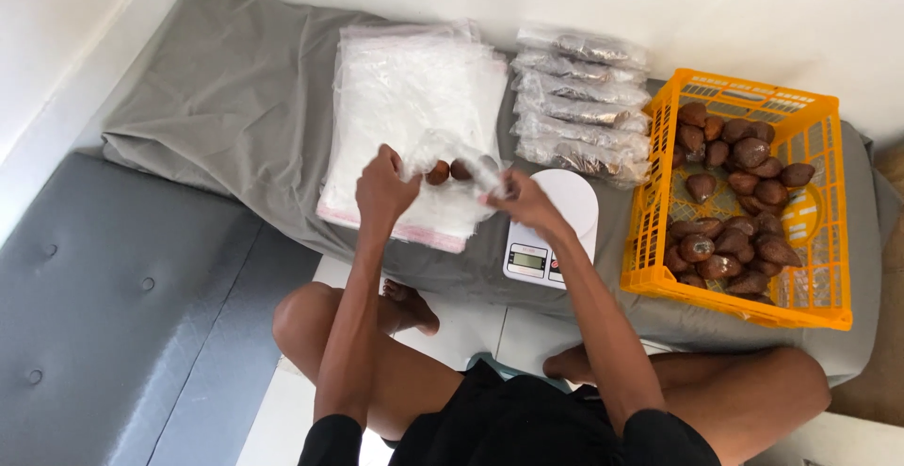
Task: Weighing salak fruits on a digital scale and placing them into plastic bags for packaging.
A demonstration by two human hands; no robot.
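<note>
The person's bent knees and black shorts (527, 424) fill the bottom of the head view, cut off by the lower edge. Both forearms reach forward over the near edge of a grey cloth (235, 99). The left hand (384, 189) and the right hand (520, 199) each pinch one side of a clear plastic bag (452, 167), fingers closed on the film; a few brown fruits show through it, their number hard to make out. The bag hangs above a stack of empty bags (414, 118) in the middle of the cloth. A white scale (551, 231) sits at the near edge, partly hidden by the right wrist. Filled bags (579, 104) lie toward the far edge. An orange crate (819, 240) of brown fruits (734, 193) stands at the cloth's right end.
</note>
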